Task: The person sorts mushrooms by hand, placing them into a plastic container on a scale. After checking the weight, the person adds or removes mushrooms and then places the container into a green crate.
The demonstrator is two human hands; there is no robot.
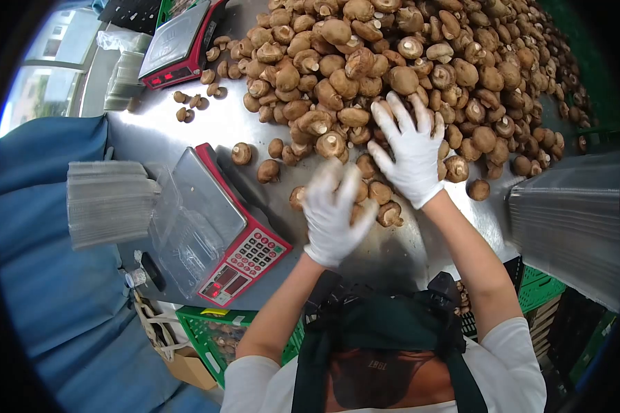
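A big heap of brown mushrooms (406, 76) covers the back and right of a metal table (393, 251). My right hand (410, 155), white-gloved, lies on the heap's near edge, fingers spread over the mushrooms. Nearer the left, my left hand (334, 213), also white-gloved, is over a few loose mushrooms (390, 214); its fingertips are smeared by motion, and whether it holds one is hidden. Left of it stands a red scale (231, 230) with a keypad and a lit red display. Some single mushrooms (268, 171) lie between the scale and the heap.
A second red scale (179, 45) stands at the back left. Stacked clear plastic trays (110, 203) are at the left, with a taller stack (565, 213) at the right. Green crates (207, 337) sit below the table's front edge. Blue cloth (55, 289) hangs at the left.
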